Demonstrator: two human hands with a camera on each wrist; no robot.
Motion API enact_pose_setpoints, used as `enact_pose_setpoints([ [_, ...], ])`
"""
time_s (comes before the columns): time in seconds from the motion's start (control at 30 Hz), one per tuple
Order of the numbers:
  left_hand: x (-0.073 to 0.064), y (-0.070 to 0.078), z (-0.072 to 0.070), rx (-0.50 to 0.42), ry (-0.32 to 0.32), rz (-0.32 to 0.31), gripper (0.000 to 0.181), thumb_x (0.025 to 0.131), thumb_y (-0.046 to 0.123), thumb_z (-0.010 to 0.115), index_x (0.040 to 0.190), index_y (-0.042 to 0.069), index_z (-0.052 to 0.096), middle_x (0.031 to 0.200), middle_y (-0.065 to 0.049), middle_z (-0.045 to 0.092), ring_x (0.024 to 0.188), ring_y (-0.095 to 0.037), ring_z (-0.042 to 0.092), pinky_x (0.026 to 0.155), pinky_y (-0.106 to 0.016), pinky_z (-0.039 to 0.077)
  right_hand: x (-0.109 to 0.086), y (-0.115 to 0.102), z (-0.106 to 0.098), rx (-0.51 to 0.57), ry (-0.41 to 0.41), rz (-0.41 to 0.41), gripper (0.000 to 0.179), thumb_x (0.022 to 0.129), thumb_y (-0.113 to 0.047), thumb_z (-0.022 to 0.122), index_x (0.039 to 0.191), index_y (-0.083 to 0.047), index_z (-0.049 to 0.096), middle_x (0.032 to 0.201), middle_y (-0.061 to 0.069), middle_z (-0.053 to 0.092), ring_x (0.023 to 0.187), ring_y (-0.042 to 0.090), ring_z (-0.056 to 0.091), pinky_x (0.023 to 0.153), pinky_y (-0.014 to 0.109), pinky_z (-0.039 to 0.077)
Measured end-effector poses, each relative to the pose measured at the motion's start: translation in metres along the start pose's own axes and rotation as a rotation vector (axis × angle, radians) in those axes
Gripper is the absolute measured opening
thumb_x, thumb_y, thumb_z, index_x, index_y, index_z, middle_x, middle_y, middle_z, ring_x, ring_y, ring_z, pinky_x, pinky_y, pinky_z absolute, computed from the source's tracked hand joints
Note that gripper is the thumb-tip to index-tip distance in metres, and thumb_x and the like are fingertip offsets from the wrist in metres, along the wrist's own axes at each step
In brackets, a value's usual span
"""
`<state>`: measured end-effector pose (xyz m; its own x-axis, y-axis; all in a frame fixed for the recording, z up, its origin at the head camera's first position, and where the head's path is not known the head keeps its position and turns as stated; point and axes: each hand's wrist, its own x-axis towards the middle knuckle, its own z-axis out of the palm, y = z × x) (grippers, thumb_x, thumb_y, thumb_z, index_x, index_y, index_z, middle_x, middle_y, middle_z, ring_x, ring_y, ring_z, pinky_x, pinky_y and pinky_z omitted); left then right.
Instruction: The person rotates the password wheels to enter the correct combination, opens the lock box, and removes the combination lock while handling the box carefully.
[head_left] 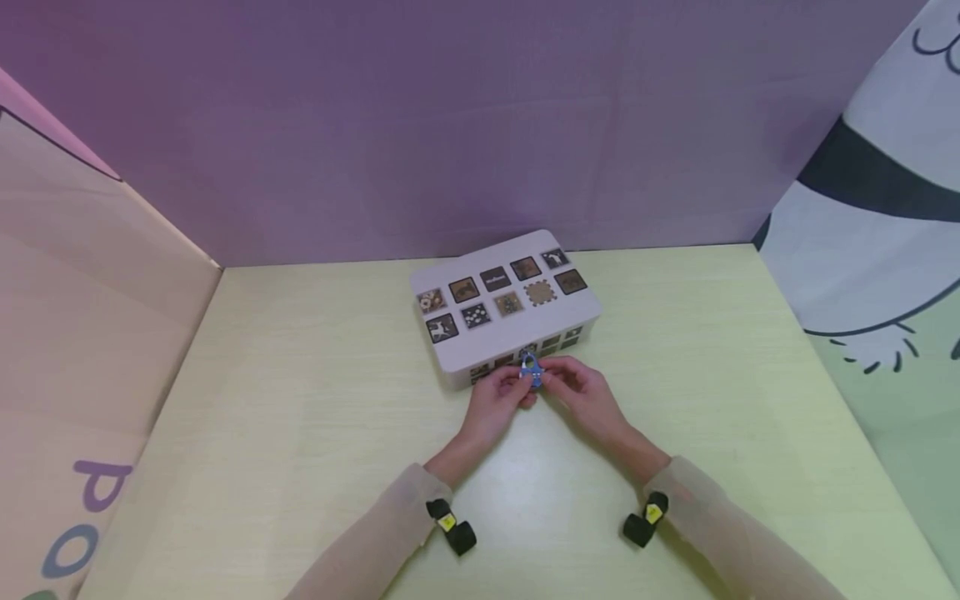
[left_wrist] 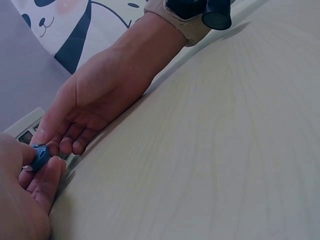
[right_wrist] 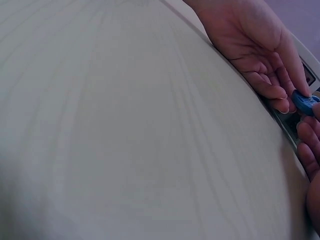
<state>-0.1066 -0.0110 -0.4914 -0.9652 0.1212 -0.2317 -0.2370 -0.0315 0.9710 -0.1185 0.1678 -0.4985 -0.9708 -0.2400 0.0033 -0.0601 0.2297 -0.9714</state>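
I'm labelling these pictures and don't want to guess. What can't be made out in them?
- Blue piece: head view, markings too small; fingers of the left hand and right hand cover part.
- Left hand: left wrist view, cut off by the left edge.
- Right hand: right wrist view, cut off by the right edge.
- Box: head view, inside hidden by its own walls.
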Motion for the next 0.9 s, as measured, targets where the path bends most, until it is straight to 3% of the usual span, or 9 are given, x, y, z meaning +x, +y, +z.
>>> enact_pose_setpoints([
  [0.9,0.0007,0.0000,0.0013,0.001,0.003,-0.012,0.026,0.102,0.013,0.064,0.118,-0.008,0.065,0.102,-0.020,0.074,0.077,-0.012,0.069,0.082,-0.028,0.065,-0.0011,-0.0036,-0.0006,0.006,-0.007,0.000,0.027,0.101,-0.008,0.064,0.126,0.003,0.064,0.112,0.018,0.071,0.098,0.009,0.065,0.092,0.019,0.055],
])
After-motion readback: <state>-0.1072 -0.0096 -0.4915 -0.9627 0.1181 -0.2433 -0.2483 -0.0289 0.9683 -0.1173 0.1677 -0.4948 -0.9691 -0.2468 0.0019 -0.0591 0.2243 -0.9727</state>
